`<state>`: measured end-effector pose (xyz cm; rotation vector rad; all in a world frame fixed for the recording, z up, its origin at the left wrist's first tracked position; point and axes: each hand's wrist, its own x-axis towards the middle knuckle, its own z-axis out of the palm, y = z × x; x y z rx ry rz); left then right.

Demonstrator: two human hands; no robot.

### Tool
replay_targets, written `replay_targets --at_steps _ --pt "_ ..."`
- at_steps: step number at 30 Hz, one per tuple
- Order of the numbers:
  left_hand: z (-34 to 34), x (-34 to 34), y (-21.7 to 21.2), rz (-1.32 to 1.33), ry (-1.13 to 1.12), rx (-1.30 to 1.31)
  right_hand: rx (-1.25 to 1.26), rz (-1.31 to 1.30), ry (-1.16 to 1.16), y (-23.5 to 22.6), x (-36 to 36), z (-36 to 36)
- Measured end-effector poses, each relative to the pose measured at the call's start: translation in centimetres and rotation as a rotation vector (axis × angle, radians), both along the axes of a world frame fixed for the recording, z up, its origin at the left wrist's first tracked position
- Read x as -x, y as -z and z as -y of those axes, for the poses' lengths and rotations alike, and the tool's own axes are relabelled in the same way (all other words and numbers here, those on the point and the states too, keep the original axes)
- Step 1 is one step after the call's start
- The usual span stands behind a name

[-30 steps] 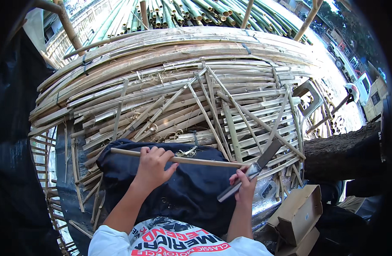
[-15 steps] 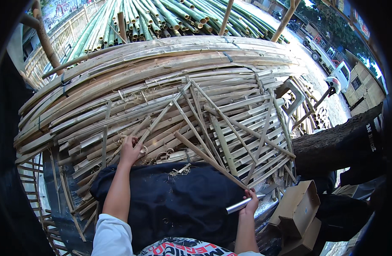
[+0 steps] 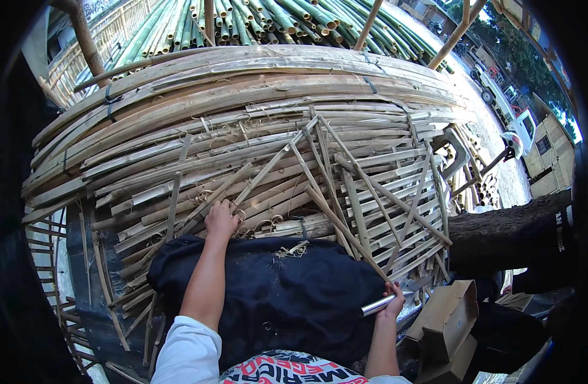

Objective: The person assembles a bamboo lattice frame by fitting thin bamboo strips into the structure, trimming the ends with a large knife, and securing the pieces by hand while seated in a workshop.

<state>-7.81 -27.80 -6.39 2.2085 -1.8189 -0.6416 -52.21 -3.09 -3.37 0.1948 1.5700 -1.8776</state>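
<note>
My left hand [image 3: 221, 221] reaches onto the pile, its fingers curled at a bamboo strip [image 3: 233, 184]; the hand partly hides the contact. At the right, my right hand [image 3: 392, 302] is closed around the shiny silver tube handle of a knife [image 3: 376, 306]. The knife's grey blade points away to the right. The same hand also pinches the near end of a long bamboo strip [image 3: 346, 234], which slants up and left over the dark cloth's edge. Pale shavings [image 3: 294, 249] lie on the dark cloth [image 3: 281, 288] over my lap.
Split bamboo strips [image 3: 243, 96] are piled across the front, some tied in bundles. A slatted bamboo frame [image 3: 396, 192] lies at right. Green bamboo poles [image 3: 268, 22] are stacked beyond. Cardboard boxes [image 3: 444, 317] stand near my right hand, below a thick log [image 3: 511, 221].
The view has shifted, so the scene sits further right. The strip in my right hand has swung steeper, its far end moving right. My left hand stays at about the same place on the pile.
</note>
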Motion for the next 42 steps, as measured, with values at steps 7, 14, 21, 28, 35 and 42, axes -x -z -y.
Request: replay_targets --at_steps 7,14,21,28,35,42 --pt "0.2 -1.1 1.3 -0.022 0.011 0.007 -0.001 -0.054 0.027 0.8 0.1 -0.3" --pt "1.7 -2.9 2.5 -0.332 0.015 0.105 0.009 -0.076 -0.014 1.0 0.0 -0.7" --pt "0.4 -1.8 -4.4 -0.243 0.099 0.322 0.076 -0.035 0.056 1.5 -0.1 -1.2" --pt "1.5 0.3 -6.8 -0.464 0.083 0.437 0.030 -0.051 0.021 0.2 0.1 -0.8" --pt "5.0 0.1 -2.8 -0.459 0.141 0.466 0.002 -0.125 0.005 -1.8 -1.1 0.9" --pt "5.0 -2.0 -2.3 -0.625 0.094 0.405 0.218 -0.295 -0.311 -3.6 -8.2 14.1"
